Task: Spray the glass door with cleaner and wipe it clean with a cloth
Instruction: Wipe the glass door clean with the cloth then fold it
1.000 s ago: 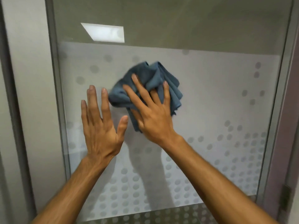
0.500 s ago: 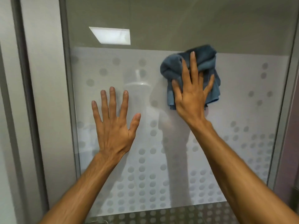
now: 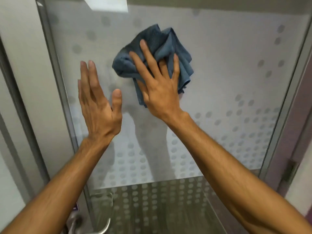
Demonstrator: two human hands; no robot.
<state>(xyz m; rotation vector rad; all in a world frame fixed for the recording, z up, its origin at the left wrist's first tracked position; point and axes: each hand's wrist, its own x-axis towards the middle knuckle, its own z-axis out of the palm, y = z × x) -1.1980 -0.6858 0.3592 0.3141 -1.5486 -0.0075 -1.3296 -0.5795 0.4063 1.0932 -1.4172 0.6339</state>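
The glass door fills the view, frosted white with a pattern of grey dots. A crumpled blue cloth is pressed flat against the glass at upper centre. My right hand lies on the cloth with spread fingers, holding it to the door. My left hand is just left of it, fingers extended and open, at the glass near the door's left edge, holding nothing. No spray bottle is in view.
A metal lever handle sits at the door's lower left. A grey metal frame borders the glass on the left, another frame strip on the right with a purple-grey wall beyond.
My right hand has slid the cloth down and to the left across the glass, back toward the left hand. The view has tilted downward, bringing the handle into sight.
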